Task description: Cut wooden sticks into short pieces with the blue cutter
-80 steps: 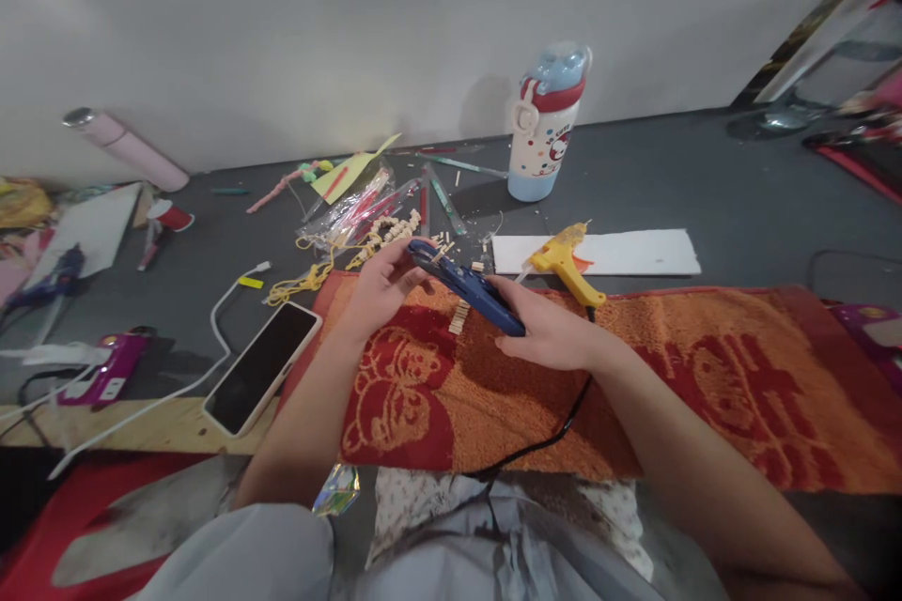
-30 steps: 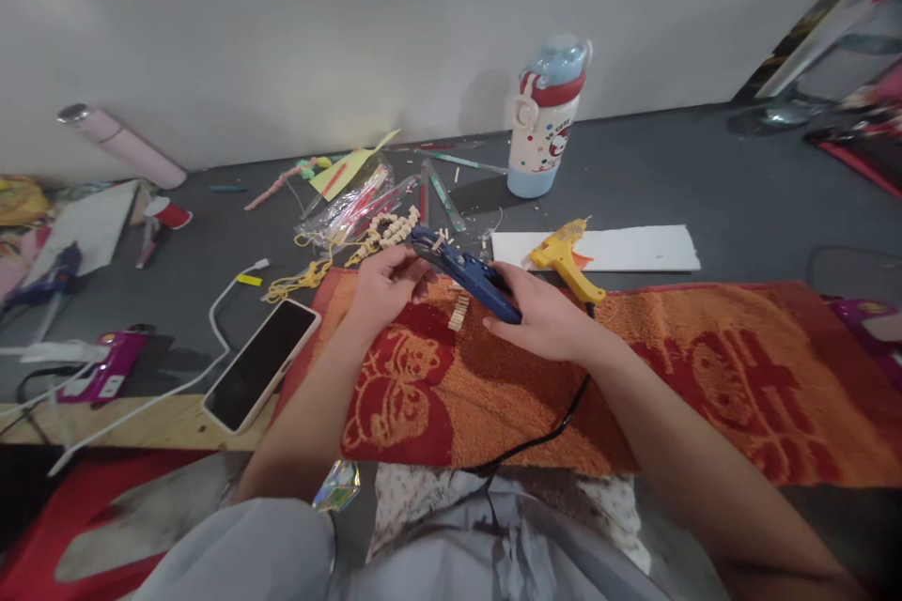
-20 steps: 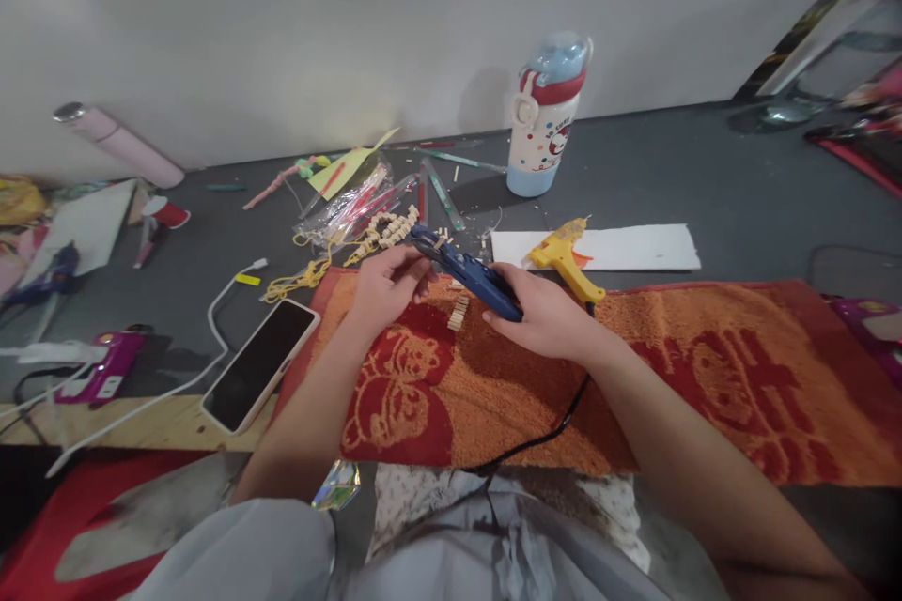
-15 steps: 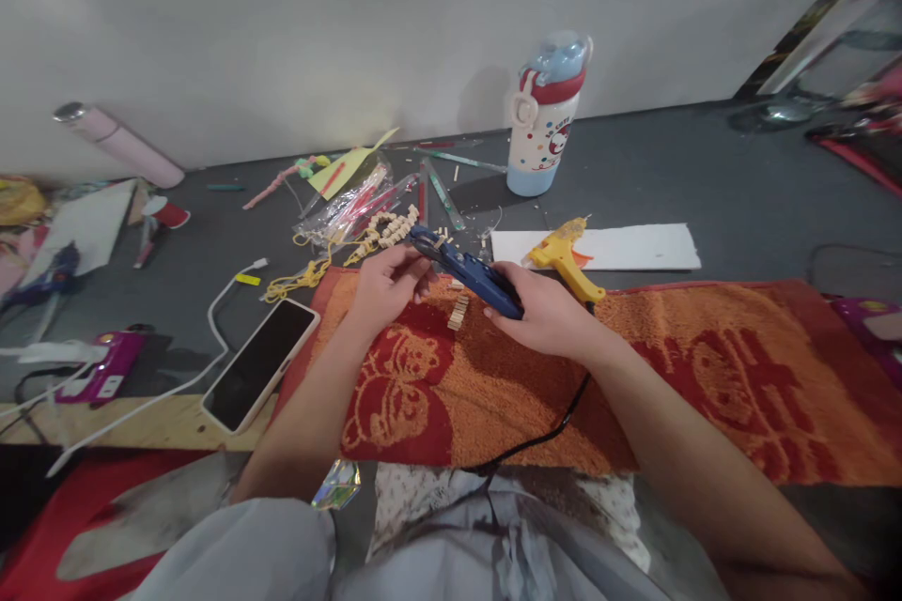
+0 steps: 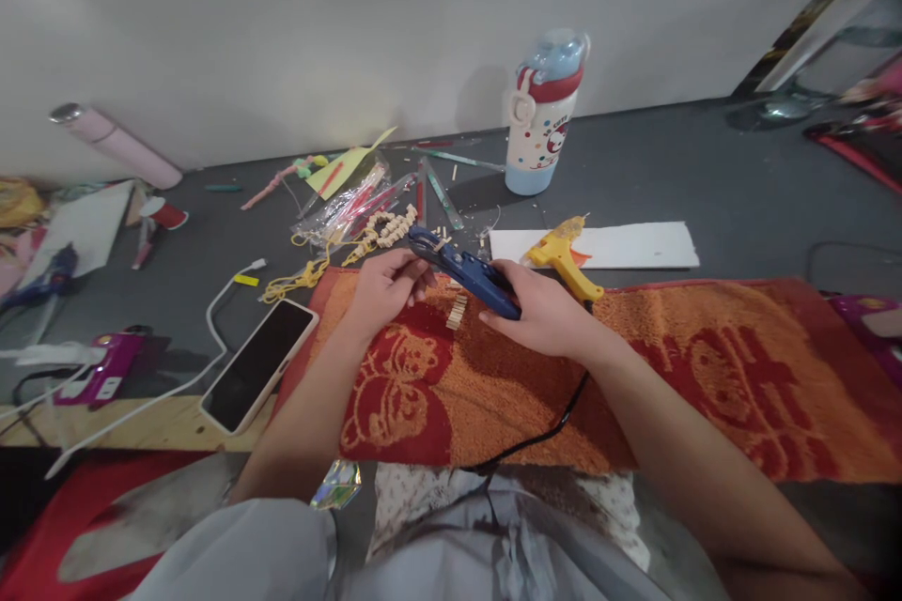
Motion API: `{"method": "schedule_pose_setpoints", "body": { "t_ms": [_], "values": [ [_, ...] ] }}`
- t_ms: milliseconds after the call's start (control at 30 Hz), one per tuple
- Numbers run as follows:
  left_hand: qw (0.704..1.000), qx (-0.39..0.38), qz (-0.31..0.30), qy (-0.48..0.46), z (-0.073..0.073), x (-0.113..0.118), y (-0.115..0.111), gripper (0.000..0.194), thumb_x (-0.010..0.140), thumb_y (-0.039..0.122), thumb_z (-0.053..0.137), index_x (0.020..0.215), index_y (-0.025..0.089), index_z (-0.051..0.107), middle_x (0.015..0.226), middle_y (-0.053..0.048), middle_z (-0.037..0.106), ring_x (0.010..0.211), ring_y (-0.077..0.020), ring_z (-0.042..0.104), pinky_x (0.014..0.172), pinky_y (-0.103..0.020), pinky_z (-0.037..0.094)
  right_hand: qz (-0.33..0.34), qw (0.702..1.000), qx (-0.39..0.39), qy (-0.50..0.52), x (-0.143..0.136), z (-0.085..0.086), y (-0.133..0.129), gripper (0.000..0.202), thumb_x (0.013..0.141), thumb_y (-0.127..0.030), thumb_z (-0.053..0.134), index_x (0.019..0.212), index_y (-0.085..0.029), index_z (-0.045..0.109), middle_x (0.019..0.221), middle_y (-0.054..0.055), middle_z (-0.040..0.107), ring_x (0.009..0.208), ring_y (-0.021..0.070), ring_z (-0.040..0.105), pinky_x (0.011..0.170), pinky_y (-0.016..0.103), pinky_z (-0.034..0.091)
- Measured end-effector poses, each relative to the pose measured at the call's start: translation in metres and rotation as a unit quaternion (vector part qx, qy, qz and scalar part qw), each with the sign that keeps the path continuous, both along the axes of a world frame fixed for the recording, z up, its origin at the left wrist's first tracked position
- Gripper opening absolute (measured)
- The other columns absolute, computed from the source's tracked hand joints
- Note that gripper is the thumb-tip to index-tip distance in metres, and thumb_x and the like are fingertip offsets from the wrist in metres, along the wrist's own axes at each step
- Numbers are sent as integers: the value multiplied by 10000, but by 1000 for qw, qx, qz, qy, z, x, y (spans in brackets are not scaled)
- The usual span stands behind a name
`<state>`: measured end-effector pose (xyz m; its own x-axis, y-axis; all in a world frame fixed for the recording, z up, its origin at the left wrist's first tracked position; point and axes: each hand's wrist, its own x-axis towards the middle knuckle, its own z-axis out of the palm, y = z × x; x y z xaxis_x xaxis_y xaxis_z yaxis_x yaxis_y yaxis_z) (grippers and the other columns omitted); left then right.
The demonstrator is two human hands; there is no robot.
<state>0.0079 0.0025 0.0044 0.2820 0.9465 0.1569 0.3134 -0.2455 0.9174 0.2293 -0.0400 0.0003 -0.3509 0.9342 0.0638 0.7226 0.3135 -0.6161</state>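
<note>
My right hand [image 5: 539, 305] is wrapped around the handles of a blue hand cutter [image 5: 469, 274], held tilted above the towel with its head up and to the left. Close to that head, my left hand [image 5: 387, 289] has its thumb and fingers pinched together; whatever they hold is too small to make out. Below the cutter, a short row of small wooden pieces [image 5: 457, 312] lies on the orange and red towel [image 5: 536, 394]. Behind my left hand lies a chain of pale wooden bits [image 5: 391, 230] with yellow cord [image 5: 300, 277].
A yellow glue gun [image 5: 564, 255] rests on a white board [image 5: 641, 246], its black cable crossing the towel. Behind stands a blue and white bottle [image 5: 546, 127]. A phone [image 5: 260, 366], white cable [image 5: 211, 338], purple power strip [image 5: 105, 371] and clear plastic packets [image 5: 352, 202] are leftward.
Almost nothing differs. Both hands and the blue hand cutter keep their places, with only a slight shift of the whole view.
</note>
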Motion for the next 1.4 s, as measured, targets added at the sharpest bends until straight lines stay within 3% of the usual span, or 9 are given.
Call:
{"method": "schedule_pose_setpoints", "body": {
  "t_ms": [167,333,533,1033,1200,1400],
  "values": [
    [999,20,2,25,2,1,-1,214,832,222,477,695,129,613,573,-5,616,407,-62,486,401,-176,377,8,1000,2,3,0,0,0,552,780,-378,589,1248,-103,487,1104,158,650,961,266,629,796,337,467],
    [998,49,-1,37,2,2,0,243,821,211,471,610,145,573,521,1,594,389,-61,453,418,-183,362,12,1000,8,-13,-1,0,1,383,787,-358,569,1106,-146,572,960,107,682,846,241,639,715,311,459],
    [997,61,7,48,0,2,0,243,820,204,479,599,152,566,493,13,572,382,-59,435,422,-182,342,-4,1000,14,-19,-4,1,-1,335,791,-347,561,1059,-148,592,909,108,685,809,238,639,694,311,447],
    [990,82,28,112,-4,2,0,217,839,199,444,669,155,572,552,15,610,428,-76,506,490,-192,395,-29,999,19,-41,-6,1,-4,237,780,-325,530,939,-171,612,764,69,672,688,211,626,603,289,407],
    [981,107,53,153,-4,2,1,170,797,231,508,674,158,601,596,6,640,480,-96,523,497,-203,381,-22,999,13,-30,-6,-1,-2,253,794,-321,528,980,-169,606,835,80,681,736,219,633,640,299,419],
    [969,142,66,193,-6,2,-3,240,787,161,444,602,172,595,553,-9,620,529,-121,556,537,-223,390,7,1000,-17,-16,-7,0,-2,341,805,-366,543,1069,-150,548,935,111,669,813,240,629,689,311,433]
  ]
}}
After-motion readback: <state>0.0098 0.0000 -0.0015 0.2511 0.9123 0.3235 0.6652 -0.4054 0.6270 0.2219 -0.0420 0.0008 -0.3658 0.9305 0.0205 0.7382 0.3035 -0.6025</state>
